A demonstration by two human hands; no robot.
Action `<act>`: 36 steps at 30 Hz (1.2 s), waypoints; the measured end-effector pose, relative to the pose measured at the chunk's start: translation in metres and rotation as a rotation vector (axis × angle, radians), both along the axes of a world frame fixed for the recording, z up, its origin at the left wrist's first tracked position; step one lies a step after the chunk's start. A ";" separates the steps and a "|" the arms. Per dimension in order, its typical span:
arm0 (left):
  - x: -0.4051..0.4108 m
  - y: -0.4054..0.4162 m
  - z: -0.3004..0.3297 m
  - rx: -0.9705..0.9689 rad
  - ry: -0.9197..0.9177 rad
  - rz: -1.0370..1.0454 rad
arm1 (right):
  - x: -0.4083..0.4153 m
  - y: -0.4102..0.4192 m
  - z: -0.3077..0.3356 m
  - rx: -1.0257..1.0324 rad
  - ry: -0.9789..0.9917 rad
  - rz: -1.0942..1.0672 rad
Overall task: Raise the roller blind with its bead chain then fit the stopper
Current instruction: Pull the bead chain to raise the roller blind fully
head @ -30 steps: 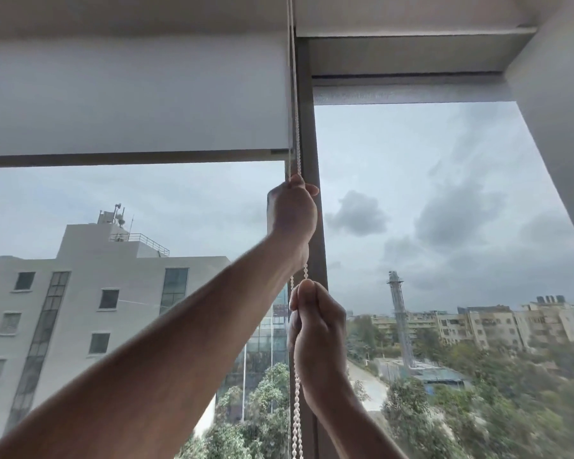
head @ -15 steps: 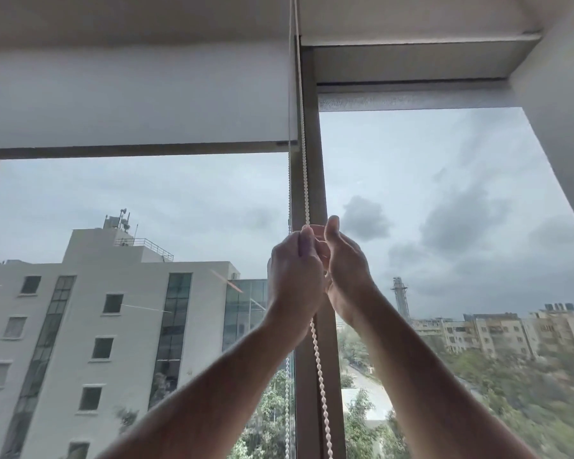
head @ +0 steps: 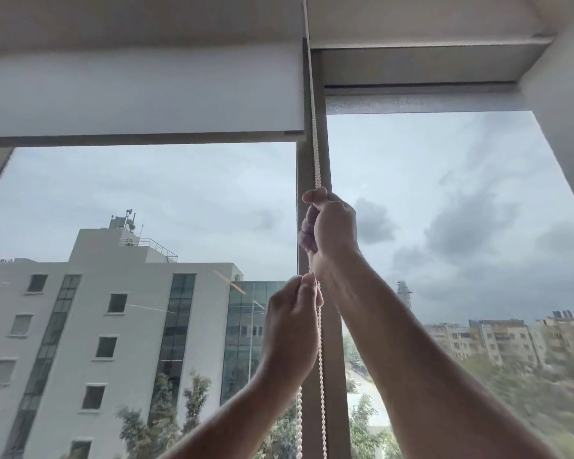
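Observation:
The white roller blind hangs over the top of the left window pane, its bottom bar high up. A white bead chain runs down in front of the vertical window post. My right hand is fisted around the chain, the higher of the two. My left hand grips the chain just below it, and two strands hang below the left hand. No stopper is visible.
The right pane's frame and a white wall close the right side. The ceiling recess sits above. Outside are a white building, trees and a cloudy sky.
My right hand rose from below my left hand to a grip above it. My left hand came down with the chain. The blind's bottom bar sits a little higher against the window frame.

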State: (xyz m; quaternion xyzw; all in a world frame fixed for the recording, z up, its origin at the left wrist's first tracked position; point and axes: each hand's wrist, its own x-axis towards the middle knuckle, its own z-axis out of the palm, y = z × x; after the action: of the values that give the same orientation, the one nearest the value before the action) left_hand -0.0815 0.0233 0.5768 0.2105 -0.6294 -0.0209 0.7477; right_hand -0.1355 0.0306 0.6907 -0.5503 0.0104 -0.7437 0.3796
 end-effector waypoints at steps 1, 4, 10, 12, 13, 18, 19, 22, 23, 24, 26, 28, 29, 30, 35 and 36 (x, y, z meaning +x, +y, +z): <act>0.002 -0.001 -0.001 0.021 -0.005 -0.069 | -0.001 -0.001 -0.004 -0.015 -0.007 0.003; 0.008 -0.002 -0.001 0.070 -0.010 -0.145 | -0.001 -0.004 -0.021 -0.059 0.002 0.010; 0.029 -0.008 0.030 0.126 0.086 -0.127 | -0.008 -0.006 -0.043 -0.108 0.031 -0.048; 0.032 -0.006 0.047 0.110 0.080 -0.091 | -0.009 -0.008 -0.050 -0.125 0.033 -0.069; 0.032 -0.003 0.056 0.103 0.072 -0.076 | -0.008 -0.010 -0.056 -0.129 0.043 -0.096; 0.025 0.015 0.101 0.165 -0.074 -0.104 | 0.002 -0.019 -0.100 -0.121 0.100 -0.177; 0.021 0.019 0.108 0.200 -0.099 -0.139 | 0.003 -0.021 -0.107 -0.114 0.109 -0.172; 0.005 0.023 0.116 0.280 -0.057 -0.270 | 0.002 -0.023 -0.118 -0.096 0.123 -0.127; -0.001 0.022 0.116 0.286 -0.011 -0.294 | 0.000 -0.023 -0.118 -0.095 0.134 -0.114; -0.005 0.020 0.116 0.261 0.026 -0.269 | -0.002 -0.024 -0.117 -0.097 0.156 -0.099; -0.009 0.015 0.116 0.150 0.057 -0.075 | -0.006 -0.024 -0.114 -0.103 0.226 -0.049; -0.006 0.016 0.113 0.050 0.081 0.110 | -0.012 -0.023 -0.108 -0.118 0.303 -0.009; -0.003 0.018 0.110 0.027 0.076 0.159 | -0.015 -0.022 -0.104 -0.121 0.323 -0.019; -0.002 0.018 0.104 0.019 0.068 0.182 | -0.019 -0.022 -0.099 -0.111 0.335 -0.040; -0.001 0.014 0.055 0.084 0.035 0.067 | -0.029 -0.021 -0.061 -0.021 0.325 -0.162; -0.001 0.013 0.048 0.063 0.026 0.058 | -0.029 -0.019 -0.052 -0.009 0.303 -0.162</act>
State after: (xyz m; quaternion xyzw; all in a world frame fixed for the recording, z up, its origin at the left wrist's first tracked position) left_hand -0.0824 0.0368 0.6245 0.2520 -0.6124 -0.0217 0.7490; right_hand -0.1645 0.0114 0.6390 -0.6550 0.1084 -0.6805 0.3100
